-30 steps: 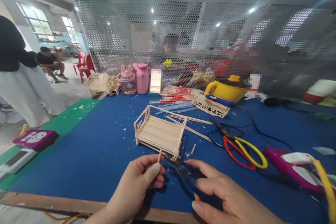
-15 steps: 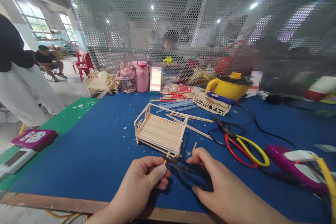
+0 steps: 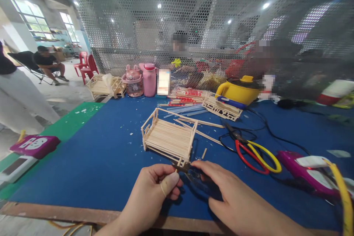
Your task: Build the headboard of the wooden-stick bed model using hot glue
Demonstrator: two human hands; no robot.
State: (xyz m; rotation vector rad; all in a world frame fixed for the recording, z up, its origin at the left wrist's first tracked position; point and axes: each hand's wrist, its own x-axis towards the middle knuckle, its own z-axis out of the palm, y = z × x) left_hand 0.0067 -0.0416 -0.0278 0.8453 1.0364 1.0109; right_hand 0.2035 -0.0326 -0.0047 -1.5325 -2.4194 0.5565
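Note:
My left hand (image 3: 157, 193) pinches a thin wooden stick (image 3: 176, 170) between thumb and fingertips. A thin band circles its thumb. In my right hand (image 3: 231, 195) is a pair of dark-handled cutters (image 3: 197, 180), with the jaws at the stick just above my left fingers. The right fingers wrap the handles, which are partly hidden and blurred. Directly beyond both hands stands a small frame model made of wooden sticks (image 3: 170, 134), with a slatted floor and raised ends. A short stick offcut (image 3: 204, 153) lies near my right fingertips.
Red-and-yellow-handled scissors (image 3: 254, 151) and a purple glue gun (image 3: 309, 173) lie at right with black cable. Loose sticks (image 3: 204, 132), another stick model (image 3: 222, 107), a yellow pot (image 3: 239, 90) and a pink bottle (image 3: 149, 81) stand behind, before a perforated screen (image 3: 124, 25).
The cutter handles have come closer together as my right fingers moved inward, and the jaws have narrowed around the stick. The standing person at left has shifted further left.

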